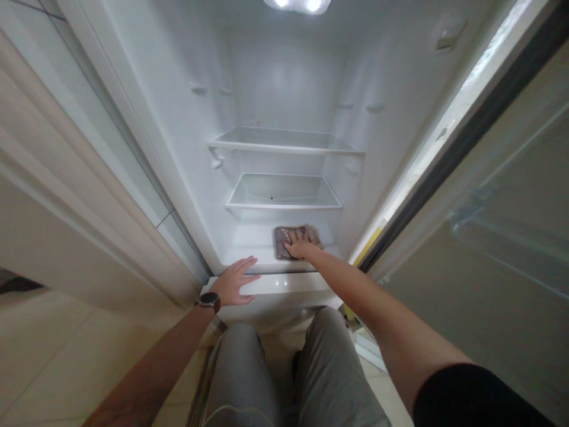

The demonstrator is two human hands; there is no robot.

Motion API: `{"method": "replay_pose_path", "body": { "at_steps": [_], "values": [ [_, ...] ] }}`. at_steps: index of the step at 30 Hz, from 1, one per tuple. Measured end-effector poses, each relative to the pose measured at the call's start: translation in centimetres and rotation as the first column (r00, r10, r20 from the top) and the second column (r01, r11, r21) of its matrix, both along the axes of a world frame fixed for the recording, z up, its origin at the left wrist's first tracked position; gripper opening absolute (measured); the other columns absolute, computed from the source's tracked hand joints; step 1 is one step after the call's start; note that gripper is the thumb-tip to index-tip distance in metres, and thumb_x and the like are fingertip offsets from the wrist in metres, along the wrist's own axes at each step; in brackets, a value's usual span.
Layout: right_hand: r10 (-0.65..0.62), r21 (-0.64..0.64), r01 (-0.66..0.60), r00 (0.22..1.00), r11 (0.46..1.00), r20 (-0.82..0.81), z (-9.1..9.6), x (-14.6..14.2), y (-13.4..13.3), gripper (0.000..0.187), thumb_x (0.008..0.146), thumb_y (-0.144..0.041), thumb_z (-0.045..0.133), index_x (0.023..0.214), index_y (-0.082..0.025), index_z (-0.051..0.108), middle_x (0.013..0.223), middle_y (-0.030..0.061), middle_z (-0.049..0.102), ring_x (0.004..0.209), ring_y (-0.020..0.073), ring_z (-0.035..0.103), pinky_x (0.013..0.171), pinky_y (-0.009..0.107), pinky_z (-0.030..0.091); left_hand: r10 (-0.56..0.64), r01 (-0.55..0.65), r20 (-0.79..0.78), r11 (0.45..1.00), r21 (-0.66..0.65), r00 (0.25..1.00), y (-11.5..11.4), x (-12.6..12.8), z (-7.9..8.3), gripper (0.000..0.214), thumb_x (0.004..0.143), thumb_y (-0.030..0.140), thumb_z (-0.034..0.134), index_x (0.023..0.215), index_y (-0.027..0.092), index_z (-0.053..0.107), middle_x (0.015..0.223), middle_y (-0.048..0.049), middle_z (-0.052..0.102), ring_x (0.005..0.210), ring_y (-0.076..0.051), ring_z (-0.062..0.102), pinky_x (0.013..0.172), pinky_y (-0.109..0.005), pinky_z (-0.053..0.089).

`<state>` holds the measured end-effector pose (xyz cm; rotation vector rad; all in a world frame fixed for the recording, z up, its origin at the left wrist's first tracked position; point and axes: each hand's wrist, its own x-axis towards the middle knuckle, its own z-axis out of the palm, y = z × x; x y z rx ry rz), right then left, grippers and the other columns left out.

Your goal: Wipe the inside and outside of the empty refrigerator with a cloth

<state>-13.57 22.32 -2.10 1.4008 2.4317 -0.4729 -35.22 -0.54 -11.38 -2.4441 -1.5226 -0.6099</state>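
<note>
My right hand (299,244) lies palm down with spread fingers on a folded brown patterned cloth (281,242). The cloth rests on the white bottom (249,243) of a refrigerator, toward its right half, and my palm covers part of it. At the refrigerator's front left, my left hand (235,283) is stretched out with fingers apart over the white front ledge (288,283). Nothing is in it; whether it touches the ledge I cannot tell. A dark watch (208,300) sits on the left wrist.
Two glass shelves with white edges, an upper shelf (284,147) and a lower shelf (284,206), span the interior above the cloth. The opened door (502,249) stands on the right. To the left runs a tiled wall (128,148) beside a pale curtain-like surface (66,196).
</note>
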Motion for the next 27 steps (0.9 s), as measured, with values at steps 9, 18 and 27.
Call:
{"method": "replay_pose_path", "body": {
  "at_steps": [9, 18, 27],
  "values": [
    [0.014, 0.023, -0.014, 1.0, 1.0, -0.025, 0.5, 4.8, -1.6, 0.078, 0.103, -0.069, 0.024, 0.173, -0.036, 0.008, 0.18, 0.0003, -0.004, 0.164, 0.0387, -0.01, 0.122, 0.081, 0.003, -0.009, 0.009, -0.006, 1.0, 0.022, 1.0, 0.0, 0.0, 0.4, 0.058, 0.081, 0.043, 0.08, 0.137, 0.028, 0.074, 0.172, -0.0134, 0.036, 0.154, -0.041, 0.041, 0.123, -0.061, 0.039],
    [-0.058, 0.008, 0.058, 0.998, 0.998, 0.012, 0.7, 8.2, -0.7, 0.078, 0.103, -0.069, 0.026, 0.172, -0.039, 0.005, 0.18, -0.0013, -0.004, 0.164, 0.0382, -0.008, 0.124, 0.077, 0.007, -0.005, 0.005, 0.002, 1.0, 0.025, 1.0, 0.1, -0.1, 0.2, 0.058, 0.08, 0.042, 0.079, 0.137, 0.029, 0.075, 0.172, -0.0112, 0.035, 0.154, -0.041, 0.04, 0.124, -0.059, 0.039],
    [-0.024, -0.026, 0.025, 0.998, 0.999, 0.056, 1.1, 8.0, 0.8, 0.08, 0.103, -0.07, 0.027, 0.173, -0.035, 0.008, 0.18, 0.0019, -0.002, 0.164, 0.0387, -0.005, 0.128, 0.07, 0.005, 0.005, -0.005, 0.001, 1.0, 0.007, 1.0, 0.0, 0.1, 0.5, 0.059, 0.079, 0.04, 0.081, 0.137, 0.029, 0.074, 0.172, -0.0116, 0.036, 0.155, -0.04, 0.039, 0.125, -0.06, 0.038]
  ]
}}
